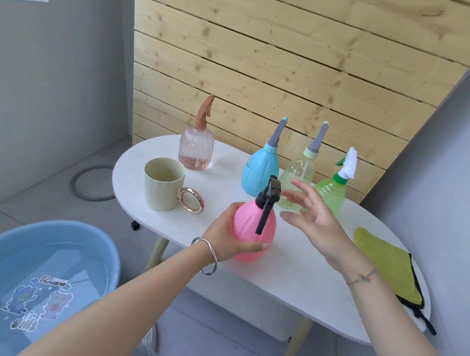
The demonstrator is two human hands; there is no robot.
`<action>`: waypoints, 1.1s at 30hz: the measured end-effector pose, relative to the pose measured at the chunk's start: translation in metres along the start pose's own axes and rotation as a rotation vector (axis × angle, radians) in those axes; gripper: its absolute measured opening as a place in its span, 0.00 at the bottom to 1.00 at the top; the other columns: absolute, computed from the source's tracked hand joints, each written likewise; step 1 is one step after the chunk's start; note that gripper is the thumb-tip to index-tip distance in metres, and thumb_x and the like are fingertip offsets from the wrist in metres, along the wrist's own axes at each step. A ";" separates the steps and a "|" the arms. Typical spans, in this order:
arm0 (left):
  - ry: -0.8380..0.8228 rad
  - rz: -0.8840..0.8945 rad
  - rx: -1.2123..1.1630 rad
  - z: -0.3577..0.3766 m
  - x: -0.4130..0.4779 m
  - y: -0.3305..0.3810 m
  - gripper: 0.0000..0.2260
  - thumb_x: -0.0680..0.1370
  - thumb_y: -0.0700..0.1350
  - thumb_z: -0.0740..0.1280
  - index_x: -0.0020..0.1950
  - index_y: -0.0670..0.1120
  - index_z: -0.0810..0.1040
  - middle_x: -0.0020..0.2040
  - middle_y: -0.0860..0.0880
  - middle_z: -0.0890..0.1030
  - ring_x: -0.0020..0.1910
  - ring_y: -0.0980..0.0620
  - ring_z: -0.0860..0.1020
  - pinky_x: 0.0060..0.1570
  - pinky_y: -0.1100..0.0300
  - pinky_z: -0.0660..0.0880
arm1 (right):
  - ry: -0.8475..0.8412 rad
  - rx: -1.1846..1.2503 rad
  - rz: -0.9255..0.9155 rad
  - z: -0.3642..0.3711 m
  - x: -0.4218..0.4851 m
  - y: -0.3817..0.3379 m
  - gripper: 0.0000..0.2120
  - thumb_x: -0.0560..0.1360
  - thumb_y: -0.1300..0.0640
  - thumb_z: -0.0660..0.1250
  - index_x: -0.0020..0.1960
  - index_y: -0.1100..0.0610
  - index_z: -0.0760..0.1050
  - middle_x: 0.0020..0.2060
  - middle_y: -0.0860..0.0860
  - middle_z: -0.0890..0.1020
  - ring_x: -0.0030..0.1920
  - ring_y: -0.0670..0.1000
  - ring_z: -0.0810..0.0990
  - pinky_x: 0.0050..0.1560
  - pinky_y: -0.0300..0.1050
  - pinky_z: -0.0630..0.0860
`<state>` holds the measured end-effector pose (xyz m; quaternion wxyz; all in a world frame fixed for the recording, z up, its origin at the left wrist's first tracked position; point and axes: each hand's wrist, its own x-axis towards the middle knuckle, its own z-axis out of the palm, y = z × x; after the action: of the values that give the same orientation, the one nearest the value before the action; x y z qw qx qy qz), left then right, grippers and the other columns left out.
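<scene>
My left hand (229, 235) grips a pink spray bottle (251, 229) with a black trigger head, holding it at the front of the white oval table (290, 273). My right hand (313, 218) hovers just right of the bottle's head, fingers spread and straight, holding nothing. Behind stand a blue squeeze bottle (259, 168), a clear pale-green squeeze bottle (300, 170) and a green spray bottle (332, 191) with a white head. At the table's back left is a ribbed clear pink spray bottle (196, 147).
A cream mug (163, 185) with a gold ring handle stands on the table's left. A yellow-green cloth (387, 263) lies at the right end. A blue basin (29, 278) of water sits on the floor, lower left. Wooden slats and grey walls close in behind and right.
</scene>
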<state>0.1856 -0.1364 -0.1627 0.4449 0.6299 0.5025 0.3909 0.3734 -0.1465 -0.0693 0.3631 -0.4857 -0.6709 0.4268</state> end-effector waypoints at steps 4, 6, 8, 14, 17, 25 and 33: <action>0.003 -0.004 0.006 0.000 0.000 0.001 0.44 0.55 0.65 0.77 0.67 0.54 0.66 0.59 0.57 0.77 0.58 0.56 0.77 0.56 0.59 0.75 | -0.142 0.068 -0.001 0.012 0.022 -0.003 0.24 0.74 0.62 0.68 0.69 0.51 0.68 0.61 0.43 0.79 0.64 0.38 0.74 0.63 0.37 0.71; 0.003 -0.004 0.009 0.000 0.000 0.000 0.41 0.59 0.60 0.79 0.67 0.53 0.66 0.58 0.57 0.77 0.57 0.56 0.77 0.55 0.59 0.75 | -0.158 0.079 -0.032 0.015 0.030 -0.003 0.19 0.75 0.66 0.67 0.63 0.54 0.74 0.56 0.47 0.82 0.60 0.43 0.79 0.56 0.35 0.75; 0.005 0.000 0.012 0.000 0.001 -0.001 0.38 0.62 0.56 0.80 0.67 0.53 0.66 0.57 0.57 0.77 0.56 0.56 0.76 0.54 0.62 0.74 | -0.106 0.091 -0.080 0.017 0.034 -0.001 0.14 0.73 0.67 0.69 0.56 0.53 0.79 0.51 0.47 0.85 0.57 0.46 0.81 0.56 0.36 0.75; -0.015 0.016 0.046 -0.004 0.003 -0.004 0.35 0.63 0.55 0.80 0.65 0.54 0.68 0.53 0.59 0.77 0.52 0.59 0.76 0.47 0.70 0.70 | 0.158 0.110 -0.200 0.037 0.029 0.012 0.13 0.69 0.69 0.73 0.45 0.51 0.81 0.40 0.41 0.85 0.46 0.41 0.82 0.51 0.34 0.74; -0.050 0.009 0.050 -0.009 0.004 -0.004 0.36 0.62 0.56 0.80 0.66 0.55 0.69 0.55 0.59 0.78 0.54 0.59 0.77 0.48 0.71 0.70 | 0.026 0.037 -0.187 0.028 0.030 0.009 0.11 0.71 0.64 0.73 0.49 0.51 0.81 0.45 0.41 0.85 0.52 0.41 0.80 0.56 0.35 0.72; -0.086 0.022 0.077 -0.013 0.008 -0.008 0.42 0.57 0.64 0.77 0.68 0.56 0.69 0.59 0.57 0.79 0.58 0.59 0.77 0.54 0.65 0.74 | -0.078 0.057 -0.174 0.027 0.032 0.013 0.13 0.73 0.63 0.70 0.55 0.52 0.79 0.54 0.45 0.83 0.60 0.42 0.78 0.62 0.34 0.70; -0.108 0.023 0.060 -0.017 0.005 -0.008 0.33 0.67 0.51 0.79 0.67 0.57 0.67 0.55 0.59 0.77 0.53 0.59 0.77 0.50 0.71 0.73 | 0.304 0.084 -0.193 0.053 0.021 0.022 0.11 0.70 0.60 0.75 0.50 0.48 0.81 0.47 0.41 0.84 0.53 0.39 0.81 0.56 0.32 0.74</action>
<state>0.1681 -0.1273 -0.1653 0.4478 0.6689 0.4820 0.3459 0.3276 -0.1343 -0.1074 0.5195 -0.4622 -0.6335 0.3394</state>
